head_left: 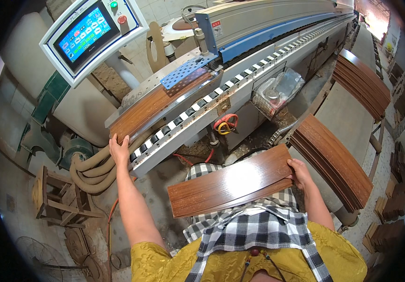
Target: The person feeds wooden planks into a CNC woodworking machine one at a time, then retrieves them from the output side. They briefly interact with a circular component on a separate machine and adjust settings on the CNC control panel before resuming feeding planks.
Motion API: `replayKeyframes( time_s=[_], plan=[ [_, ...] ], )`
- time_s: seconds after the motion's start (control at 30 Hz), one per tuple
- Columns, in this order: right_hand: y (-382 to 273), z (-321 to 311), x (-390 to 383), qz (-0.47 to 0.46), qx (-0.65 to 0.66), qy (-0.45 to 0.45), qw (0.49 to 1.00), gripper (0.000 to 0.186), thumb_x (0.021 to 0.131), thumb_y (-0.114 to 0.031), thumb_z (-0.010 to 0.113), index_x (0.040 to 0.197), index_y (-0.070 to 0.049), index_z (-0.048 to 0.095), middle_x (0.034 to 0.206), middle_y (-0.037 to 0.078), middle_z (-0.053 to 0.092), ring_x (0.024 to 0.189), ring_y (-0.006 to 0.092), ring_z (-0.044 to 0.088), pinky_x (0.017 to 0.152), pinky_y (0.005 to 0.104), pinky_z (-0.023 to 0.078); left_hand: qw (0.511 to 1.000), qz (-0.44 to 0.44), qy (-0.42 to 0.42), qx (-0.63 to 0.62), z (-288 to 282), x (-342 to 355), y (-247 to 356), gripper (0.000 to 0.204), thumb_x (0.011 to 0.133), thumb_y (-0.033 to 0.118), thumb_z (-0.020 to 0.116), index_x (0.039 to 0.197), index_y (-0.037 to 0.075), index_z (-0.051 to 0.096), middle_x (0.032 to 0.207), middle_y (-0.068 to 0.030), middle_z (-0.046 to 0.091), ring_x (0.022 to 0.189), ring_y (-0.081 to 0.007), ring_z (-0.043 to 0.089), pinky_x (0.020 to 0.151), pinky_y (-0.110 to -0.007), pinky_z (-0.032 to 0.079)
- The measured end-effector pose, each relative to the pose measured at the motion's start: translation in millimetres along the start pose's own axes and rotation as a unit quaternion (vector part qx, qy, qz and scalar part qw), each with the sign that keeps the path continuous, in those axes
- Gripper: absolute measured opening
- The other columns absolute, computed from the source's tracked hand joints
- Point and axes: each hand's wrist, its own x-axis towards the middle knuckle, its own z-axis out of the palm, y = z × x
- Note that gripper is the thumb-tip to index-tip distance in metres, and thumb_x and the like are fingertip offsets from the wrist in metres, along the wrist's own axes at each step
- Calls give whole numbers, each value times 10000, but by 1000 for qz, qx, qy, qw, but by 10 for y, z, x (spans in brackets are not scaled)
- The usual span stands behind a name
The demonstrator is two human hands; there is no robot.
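Note:
My left hand (119, 150) is at the near end of a brown wooden board (140, 113), thumb and fingers closed on that end. This board lies along the machine's feed bed, its far part under a blue perforated plate (188, 70). Closed around the right end of a glossy wooden board (226, 176) is my right hand (300, 175). That board rests across my lap over a checkered apron (254, 239), and a second board (259, 191) shows beneath its lower edge, slightly fanned out. The fingers under the boards are hidden.
A roller track (188, 113) runs beside the feed bed. At upper left stands a control panel (87, 37) with a lit screen. Two stacks of boards, a nearer stack (332, 162) and a farther stack (362, 84), lie to the right. A wire basket (275, 94) hangs on the machine; a wooden stool (61, 199) stands left.

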Motion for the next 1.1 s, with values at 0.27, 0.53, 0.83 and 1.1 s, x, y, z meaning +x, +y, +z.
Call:
replayKeyframes(
  time_s=[0.27, 0.53, 0.83, 1.1],
  plan=[
    [3, -13, -8, 1, -5, 5, 1000, 177, 894, -234, 556, 942, -67, 585, 848, 30, 613, 747, 134, 608, 673, 324, 543, 998, -12, -50, -23, -118, 83, -114, 636, 790, 298, 687, 1276, -46, 462, 1275, -212, 505, 1147, -278, 510, 964, -351, 387],
    [-5, 9, -20, -1, 2, -9, 1000, 183, 897, -236, 549, 968, -74, 596, 859, 14, 617, 754, 123, 602, 660, 301, 531, 999, 6, -41, -31, -98, 176, -271, 677, 746, 322, 726, 1271, -24, 475, 1250, -205, 532, 1132, -297, 530, 954, -353, 398],
    [6, -10, -30, 1, 2, -10, 1000, 190, 896, -238, 547, 977, -77, 607, 865, 6, 617, 773, 116, 589, 662, 287, 509, 994, -1, -34, 101, 136, 101, 347, 680, 718, 441, 703, 1272, 97, 510, 1219, -134, 578, 1151, -275, 526, 967, -425, 354],
    [-112, 46, -182, -36, 40, -59, 997, 304, 895, -242, 558, 1130, -50, 549, 873, 31, 625, 735, 128, 611, 615, 270, 527, 995, 26, -87, 34, 495, 33, 741, 585, 822, 388, 616, 1325, 141, 447, 1286, -109, 521, 1221, -272, 451, 1056, -554, 182]
  ],
)
